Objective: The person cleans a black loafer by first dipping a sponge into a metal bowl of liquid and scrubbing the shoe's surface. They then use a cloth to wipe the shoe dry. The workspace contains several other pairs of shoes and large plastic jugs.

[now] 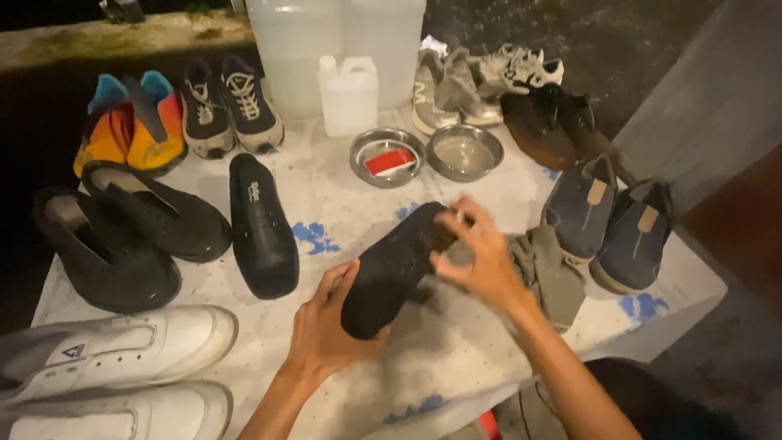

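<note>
Fingers of the left hand (322, 330) curl around the heel of a black shoe (393, 269) held sole-up over the cloth-covered table (342, 212), steadying it while the right hand (481, 257) pinches something small at its toe.

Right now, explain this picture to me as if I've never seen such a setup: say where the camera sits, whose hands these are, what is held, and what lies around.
The single picture comes from a camera worn on a person's head, looking down, so both hands are that person's own. The left hand holds the lower end of a black shoe, sole facing up; the right hand grips its upper end. They work over a table covered with a white, blue-patterned cloth. Around it lie many shoes: a black pair, a white pair, a blue pair. Behind stand two metal bowls and a white jug. A grey rag lies beside the right hand.
</note>
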